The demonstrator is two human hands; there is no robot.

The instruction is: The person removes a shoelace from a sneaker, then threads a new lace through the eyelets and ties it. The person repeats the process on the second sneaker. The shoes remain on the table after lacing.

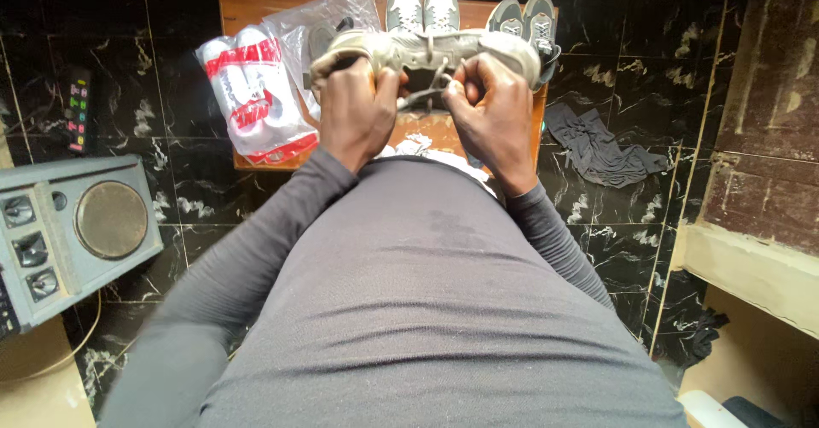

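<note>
Sneaker [426, 52], pale grey and laid sideways, sits in our two hands above a small wooden table [247, 1]. Our left hand [357, 112] clamps its heel end at 9 o'clock; our right hand [493, 108] pinches its laces [431, 87]. Bagged white shoes [252, 95] lie at 9 o'clock.

Off-white grey sneaker [444, 52] with grey laces above the brown wooden board [247, 1]. On the board: white-and-red bagged shoes [252, 95], two grey-and-white sneaker pairs [422, 5]. Right of the board: dark grey cloth [601, 146] on black white-veined tiles [648, 61].
</note>
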